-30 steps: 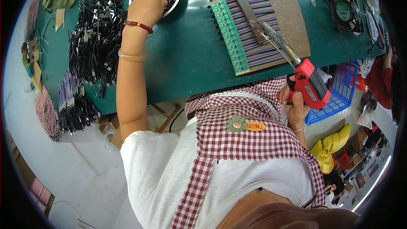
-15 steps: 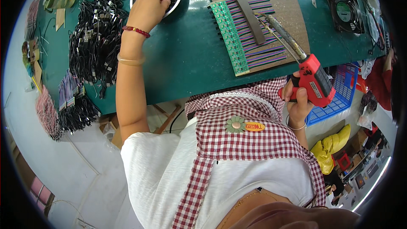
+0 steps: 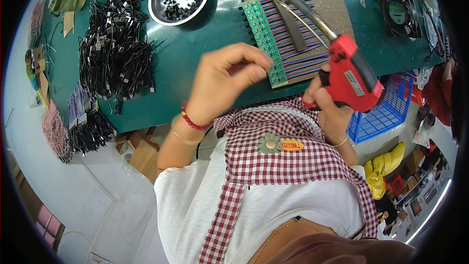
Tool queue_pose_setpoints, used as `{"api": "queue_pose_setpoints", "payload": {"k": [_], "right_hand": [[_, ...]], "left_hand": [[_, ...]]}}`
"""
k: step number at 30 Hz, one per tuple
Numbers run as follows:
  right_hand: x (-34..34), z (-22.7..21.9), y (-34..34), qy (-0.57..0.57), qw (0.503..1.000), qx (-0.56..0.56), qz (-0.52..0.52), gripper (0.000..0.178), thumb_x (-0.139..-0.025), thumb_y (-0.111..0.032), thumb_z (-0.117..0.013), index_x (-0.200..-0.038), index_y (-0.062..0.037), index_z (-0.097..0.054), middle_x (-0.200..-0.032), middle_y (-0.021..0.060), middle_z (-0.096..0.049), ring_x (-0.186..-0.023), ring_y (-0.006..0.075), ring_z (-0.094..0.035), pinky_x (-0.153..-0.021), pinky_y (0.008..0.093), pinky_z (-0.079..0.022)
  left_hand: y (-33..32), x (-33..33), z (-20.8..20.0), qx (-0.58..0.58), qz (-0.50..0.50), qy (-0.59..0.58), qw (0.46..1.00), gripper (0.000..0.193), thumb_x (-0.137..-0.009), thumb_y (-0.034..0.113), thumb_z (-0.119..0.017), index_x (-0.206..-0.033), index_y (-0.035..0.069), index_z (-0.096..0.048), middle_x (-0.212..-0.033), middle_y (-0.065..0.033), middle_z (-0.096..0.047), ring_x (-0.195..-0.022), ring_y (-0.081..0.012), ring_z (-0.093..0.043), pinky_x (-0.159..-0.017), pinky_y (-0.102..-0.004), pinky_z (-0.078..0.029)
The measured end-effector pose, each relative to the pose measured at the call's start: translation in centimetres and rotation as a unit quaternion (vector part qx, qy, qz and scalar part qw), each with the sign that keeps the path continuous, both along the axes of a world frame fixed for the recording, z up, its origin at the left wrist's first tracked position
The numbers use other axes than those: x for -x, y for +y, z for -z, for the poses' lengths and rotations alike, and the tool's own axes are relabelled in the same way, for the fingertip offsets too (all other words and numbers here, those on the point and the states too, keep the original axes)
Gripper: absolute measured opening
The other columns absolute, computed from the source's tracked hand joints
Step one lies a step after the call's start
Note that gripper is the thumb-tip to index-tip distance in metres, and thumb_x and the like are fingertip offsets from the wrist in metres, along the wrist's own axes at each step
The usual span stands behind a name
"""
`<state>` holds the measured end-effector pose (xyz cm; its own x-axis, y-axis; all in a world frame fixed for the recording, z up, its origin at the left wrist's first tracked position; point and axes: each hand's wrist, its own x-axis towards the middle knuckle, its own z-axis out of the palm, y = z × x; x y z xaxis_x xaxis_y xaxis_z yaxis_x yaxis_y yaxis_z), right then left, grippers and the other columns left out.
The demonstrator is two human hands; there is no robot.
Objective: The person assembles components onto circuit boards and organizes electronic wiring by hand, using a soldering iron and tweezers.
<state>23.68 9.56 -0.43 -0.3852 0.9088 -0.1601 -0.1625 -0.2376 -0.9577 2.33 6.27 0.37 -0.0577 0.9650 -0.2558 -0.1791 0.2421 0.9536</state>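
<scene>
My left hand (image 3: pixel 227 76) is at the lower left part of a green circuit board panel (image 3: pixel 264 34), thumb and fingertips pinched together close to its edge. Whatever they may hold is too small or hidden to make out. In my right hand (image 3: pixel 330 100) is a red soldering gun (image 3: pixel 349 66), gripped by its handle, with its long metal tip and thin feed tube reaching over the board. Rows of coloured wires (image 3: pixel 308 34) run from the panel to the right, and a dark metal strip (image 3: pixel 293 32) lies across them.
A steel bowl (image 3: pixel 152 7) with small black connectors stands at the back left. Bundles of black cables (image 3: pixel 112 54) lie at the left. To the right are a black fan (image 3: pixel 398 13) and, below the table edge, a blue plastic basket (image 3: pixel 381 112).
My left hand has left the bowl and moved right and nearer, to the board's edge. The soldering gun has shifted left and nearer, its tip now farther left over the metal strip.
</scene>
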Motion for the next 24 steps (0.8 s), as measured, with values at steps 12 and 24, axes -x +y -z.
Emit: {"api": "queue_pose_setpoints", "payload": {"k": [12,24], "right_hand": [[0.8,-1.0,0.6,-0.138,0.972,-0.004,-0.188,0.012,-0.083,-0.001,-0.058,-0.094,-0.0021,-0.054,-0.082,0.0020,-0.054,-0.076,0.0090,-0.052,-0.069,0.0241,-0.044],[0.1,1.5,-0.6,-0.242,0.948,-0.124,-0.163,0.024,-0.077,-0.004,-0.066,-0.098,-0.0017,-0.055,-0.088,0.0062,-0.058,-0.080,0.0127,-0.058,-0.071,0.0274,-0.047]], "left_hand": [[-2.3,-4.0,1.0,0.065,-0.001,-0.190,0.980,0.015,-0.079,-0.004,-0.061,-0.093,-0.003,-0.056,-0.090,-0.0059,-0.060,-0.083,-0.0086,-0.058,-0.075,-0.0221,-0.049],[-1.4,-2.0,0.7,0.206,0.140,-0.142,0.958,0.011,-0.084,0.007,-0.058,-0.088,-0.003,-0.056,-0.071,-0.0068,-0.062,-0.058,-0.0085,-0.057,-0.054,-0.0208,-0.047]]}}
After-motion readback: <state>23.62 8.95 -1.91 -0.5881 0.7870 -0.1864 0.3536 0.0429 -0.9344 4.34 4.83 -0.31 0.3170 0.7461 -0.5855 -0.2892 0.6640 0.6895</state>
